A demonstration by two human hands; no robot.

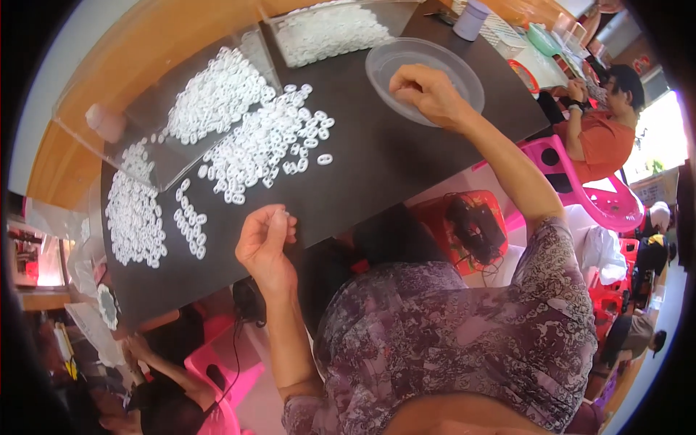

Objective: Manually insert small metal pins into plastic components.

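Note:
My left hand [267, 239] is raised at the near edge of the dark table [348, 196], its fingers curled in and the thumb pressed toward them. Whatever lies between those fingertips is too small to make out. Beyond it spreads a loose pile of small white oval pieces [261, 145], each with a darker middle. One single white oval piece [325, 159] lies apart on the pile's right. Over a round translucent shallow basin [475, 90], my right hand [429, 93] hangs with bent, closed fingers. Its fingertips point down, and their contents are hidden.
More white pieces fill a clear tilted box [217, 94] and a second clear box [330, 32]; another heap [134, 214] lies at left. A lilac cup [471, 20] stands beyond the basin. A person in orange [607, 141] sits at right by a pink chair [605, 203]; another person [170, 406] is lower left.

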